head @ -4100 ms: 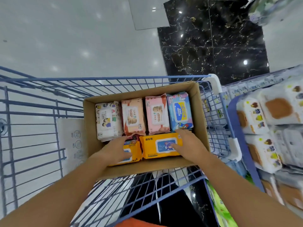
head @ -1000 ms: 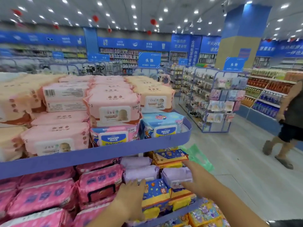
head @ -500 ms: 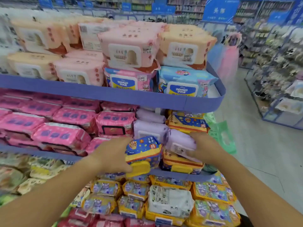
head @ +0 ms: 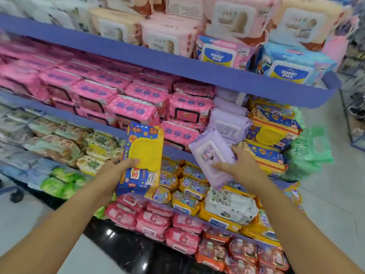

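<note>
Snugly within right fingers (head: 236,150): purple pack (head: 207,153)

Bright pink wipe packs (head: 134,109) are stacked at the centre left, under a long blue shelf edge (head: 177,64). Light green plastic bags (head: 312,153) are seen at the right, and a white printed pack (head: 231,208) at the lower right.
</note>
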A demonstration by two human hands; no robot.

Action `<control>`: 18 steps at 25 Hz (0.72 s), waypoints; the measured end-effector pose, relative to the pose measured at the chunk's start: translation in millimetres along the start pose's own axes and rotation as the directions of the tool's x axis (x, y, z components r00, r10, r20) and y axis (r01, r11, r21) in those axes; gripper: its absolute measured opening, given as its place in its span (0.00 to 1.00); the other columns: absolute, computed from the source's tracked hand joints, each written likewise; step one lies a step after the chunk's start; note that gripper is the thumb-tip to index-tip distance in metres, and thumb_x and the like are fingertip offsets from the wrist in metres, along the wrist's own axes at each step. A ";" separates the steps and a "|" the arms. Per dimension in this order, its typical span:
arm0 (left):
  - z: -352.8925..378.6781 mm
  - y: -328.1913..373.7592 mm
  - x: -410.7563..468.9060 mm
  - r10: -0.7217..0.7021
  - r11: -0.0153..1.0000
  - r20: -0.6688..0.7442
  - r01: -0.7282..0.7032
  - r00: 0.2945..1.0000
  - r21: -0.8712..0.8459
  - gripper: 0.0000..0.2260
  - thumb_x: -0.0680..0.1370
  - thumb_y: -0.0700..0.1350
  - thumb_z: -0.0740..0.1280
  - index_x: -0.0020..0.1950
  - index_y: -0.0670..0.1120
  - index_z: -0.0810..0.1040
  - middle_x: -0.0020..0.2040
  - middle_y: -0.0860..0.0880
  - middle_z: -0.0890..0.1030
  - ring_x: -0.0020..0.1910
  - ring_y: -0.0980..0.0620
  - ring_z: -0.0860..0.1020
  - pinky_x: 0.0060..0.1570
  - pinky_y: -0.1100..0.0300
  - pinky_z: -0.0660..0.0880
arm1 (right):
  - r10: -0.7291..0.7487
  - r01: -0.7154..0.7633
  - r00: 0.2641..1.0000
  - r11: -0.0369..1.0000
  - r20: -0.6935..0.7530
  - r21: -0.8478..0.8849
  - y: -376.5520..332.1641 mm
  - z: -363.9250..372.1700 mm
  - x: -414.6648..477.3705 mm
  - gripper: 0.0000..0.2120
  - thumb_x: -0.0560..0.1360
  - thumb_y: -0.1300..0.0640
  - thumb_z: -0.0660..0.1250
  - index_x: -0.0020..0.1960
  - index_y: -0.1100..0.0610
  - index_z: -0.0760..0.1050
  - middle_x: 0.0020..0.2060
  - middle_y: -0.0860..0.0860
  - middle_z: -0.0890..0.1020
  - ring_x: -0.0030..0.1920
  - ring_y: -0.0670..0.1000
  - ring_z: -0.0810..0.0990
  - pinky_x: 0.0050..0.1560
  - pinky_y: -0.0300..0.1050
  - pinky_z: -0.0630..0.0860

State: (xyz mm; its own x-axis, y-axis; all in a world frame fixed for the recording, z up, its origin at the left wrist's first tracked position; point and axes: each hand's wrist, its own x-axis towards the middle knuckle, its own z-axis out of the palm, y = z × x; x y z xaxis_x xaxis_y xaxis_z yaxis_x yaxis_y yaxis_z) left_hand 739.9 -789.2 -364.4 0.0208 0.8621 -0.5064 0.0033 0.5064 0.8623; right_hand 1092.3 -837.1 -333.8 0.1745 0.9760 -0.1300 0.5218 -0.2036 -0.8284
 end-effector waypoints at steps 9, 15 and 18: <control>-268.7 -39.4 -90.2 -0.002 0.973 -0.162 -0.036 0.987 -0.230 0.24 0.58 0.44 0.80 0.53 0.43 0.80 0.37 0.43 0.88 0.28 0.48 0.85 0.23 0.59 0.78 | 0.011 -0.086 0.975 0.941 0.224 0.327 -119.0 285.2 -32.7 0.14 0.70 0.55 0.80 0.53 0.54 0.81 0.48 0.52 0.87 0.43 0.51 0.86 0.40 0.49 0.82; -438.2 -61.8 -112.4 -0.058 0.930 -0.428 -0.106 0.902 -0.352 0.17 0.72 0.47 0.76 0.58 0.44 0.79 0.41 0.44 0.88 0.32 0.49 0.86 0.25 0.59 0.79 | -0.095 -0.121 0.880 0.903 0.466 0.411 -231.7 480.1 -23.7 0.21 0.65 0.56 0.80 0.57 0.58 0.81 0.48 0.55 0.88 0.46 0.57 0.88 0.44 0.52 0.84; -524.3 -65.2 -111.9 -0.078 0.914 -0.533 -0.153 0.842 -0.376 0.28 0.61 0.49 0.80 0.58 0.44 0.79 0.44 0.43 0.89 0.33 0.48 0.87 0.26 0.59 0.79 | -0.153 -0.122 0.809 0.901 0.568 0.417 -289.2 582.8 -5.3 0.22 0.63 0.55 0.79 0.55 0.60 0.82 0.47 0.56 0.88 0.44 0.56 0.87 0.42 0.48 0.83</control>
State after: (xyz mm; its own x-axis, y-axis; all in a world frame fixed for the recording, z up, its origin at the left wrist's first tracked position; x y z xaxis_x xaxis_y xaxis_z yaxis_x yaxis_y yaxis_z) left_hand 213.1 -908.4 -368.0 -0.5157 0.6972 -0.4980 -0.3759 0.3381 0.8627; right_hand 453.7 -738.8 -411.0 -0.4129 0.8643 -0.2873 0.1008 -0.2701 -0.9575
